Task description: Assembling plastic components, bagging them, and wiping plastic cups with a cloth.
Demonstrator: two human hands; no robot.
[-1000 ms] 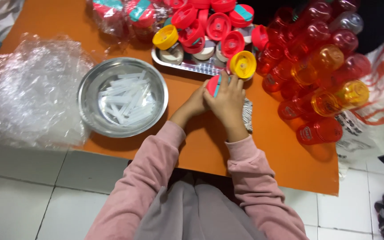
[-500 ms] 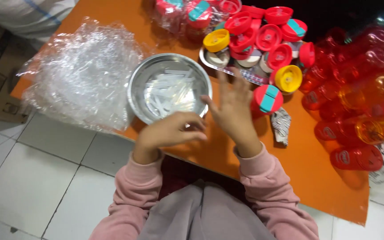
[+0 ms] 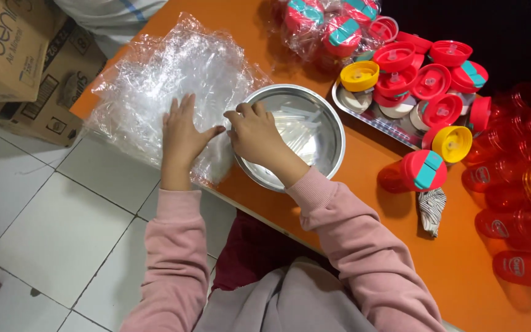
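- The left hand (image 3: 182,132) lies flat and open on the crumpled clear plastic wrap (image 3: 155,80), gripping nothing.
- The right hand (image 3: 254,132) curls its fingers over the near-left rim of the steel bowl (image 3: 333,132); whether it pinches anything cannot be told.
- The thin white plastic straws (image 3: 299,126) in the bowl look light and slippery; they are best taken at mid-length.
- Their long axes mostly run from the near-left to the far-right.

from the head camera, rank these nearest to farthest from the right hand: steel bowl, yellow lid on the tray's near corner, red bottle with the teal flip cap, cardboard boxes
1. steel bowl: the right hand rests on its left rim.
2. red bottle with the teal flip cap: lying right of the bowl.
3. yellow lid: just beyond that bottle, on the tray's near corner.
4. cardboard boxes: far left, on the floor.
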